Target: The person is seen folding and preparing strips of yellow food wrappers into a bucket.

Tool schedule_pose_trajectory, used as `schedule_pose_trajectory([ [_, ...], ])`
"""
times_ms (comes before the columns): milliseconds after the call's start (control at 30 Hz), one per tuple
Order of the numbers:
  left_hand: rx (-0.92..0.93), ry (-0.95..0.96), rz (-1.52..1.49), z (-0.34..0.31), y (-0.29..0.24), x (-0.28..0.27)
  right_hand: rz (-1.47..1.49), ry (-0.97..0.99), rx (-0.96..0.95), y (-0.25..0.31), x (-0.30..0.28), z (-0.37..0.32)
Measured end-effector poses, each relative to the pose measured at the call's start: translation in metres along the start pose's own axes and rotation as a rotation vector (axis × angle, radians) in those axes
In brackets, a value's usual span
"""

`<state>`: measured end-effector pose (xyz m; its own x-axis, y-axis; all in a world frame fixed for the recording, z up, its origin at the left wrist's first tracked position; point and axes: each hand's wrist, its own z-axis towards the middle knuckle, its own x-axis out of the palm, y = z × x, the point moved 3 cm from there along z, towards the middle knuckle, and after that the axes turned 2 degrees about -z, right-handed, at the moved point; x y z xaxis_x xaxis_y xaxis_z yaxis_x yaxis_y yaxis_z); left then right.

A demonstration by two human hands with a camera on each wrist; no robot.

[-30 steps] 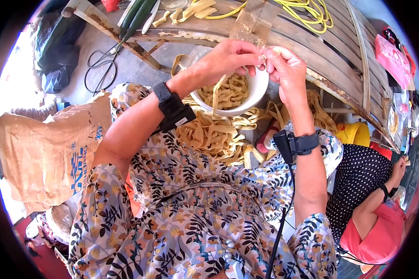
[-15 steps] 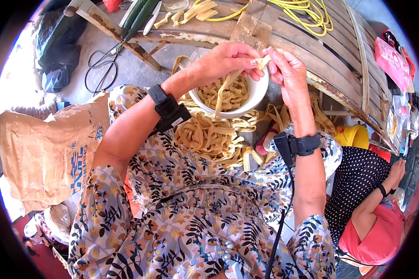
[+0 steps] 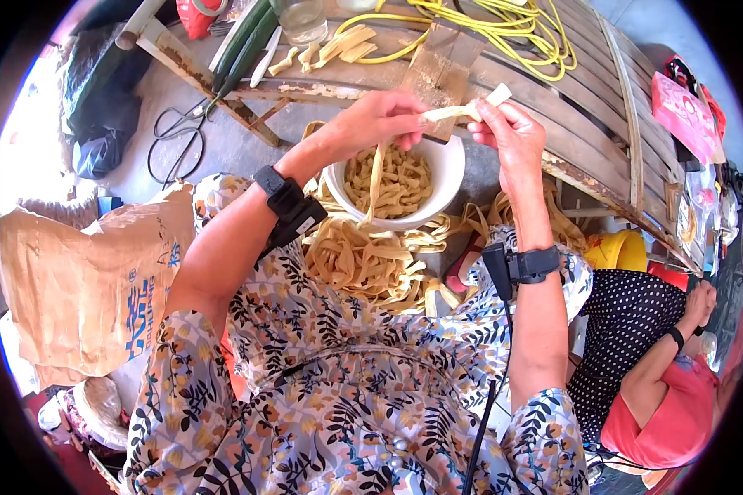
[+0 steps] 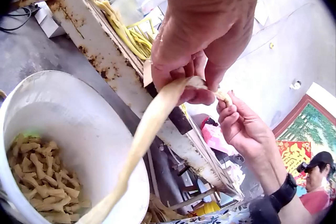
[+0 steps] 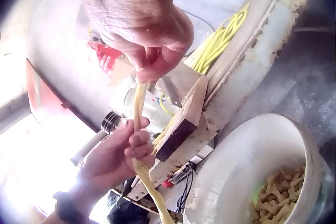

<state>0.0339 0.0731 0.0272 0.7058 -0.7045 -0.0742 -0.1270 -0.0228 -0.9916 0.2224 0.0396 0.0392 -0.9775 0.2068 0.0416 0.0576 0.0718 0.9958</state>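
My left hand pinches a long pale yellow strip that looks like tofu skin. Its tail hangs down in front of a white bucket. The strip's other end is pinched between the thumb and fingers of my right hand, and a short tip sticks out past them. Between the two hands runs a short, narrow, twisted stretch of it, seen in the right wrist view too. Inside the bucket lie many short knotted pieces of the same material. Loose strips are heaped below the bucket, near my lap.
Beyond the bucket runs a slatted bench with a rusty edge. On it are a wooden block, yellow cord, cucumbers, a glass and several short pieces. A paper sack stands left; another person sits right.
Both hands were close together at the strip; they have since moved apart, drawing a length of it out between them. Its tip now shows above the right fingers. The head view has shifted slightly.
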Motion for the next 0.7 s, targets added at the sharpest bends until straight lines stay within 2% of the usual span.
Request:
schedule_pose_trajectory([
  [133, -0.002, -0.061, 0.085, 0.002, -0.004, -0.010, -0.021, -0.039, -0.038, -0.008, -0.009, 0.012],
  [167, 0.005, -0.136, 0.022, 0.003, -0.008, -0.014, 0.053, -0.018, -0.019, -0.006, -0.005, 0.012],
  [267, 0.032, -0.221, 0.073, 0.015, -0.014, -0.030, 0.156, -0.029, -0.027, 0.011, 0.008, 0.019],
  [400, 0.219, -0.382, 0.214, 0.039, -0.026, -0.042, 0.265, -0.074, -0.085, 0.003, 0.011, 0.046],
  [433, 0.253, -0.437, 0.339, 0.044, -0.029, -0.046, 0.301, -0.091, -0.080, -0.001, 0.013, 0.051],
  [533, 0.369, -0.483, 0.413, 0.061, -0.016, -0.052, 0.310, -0.150, -0.072, -0.009, 0.015, 0.062],
  [700, 0.345, -0.498, 0.442, 0.067, -0.013, -0.052, 0.315, -0.193, -0.057, -0.015, 0.014, 0.067],
])
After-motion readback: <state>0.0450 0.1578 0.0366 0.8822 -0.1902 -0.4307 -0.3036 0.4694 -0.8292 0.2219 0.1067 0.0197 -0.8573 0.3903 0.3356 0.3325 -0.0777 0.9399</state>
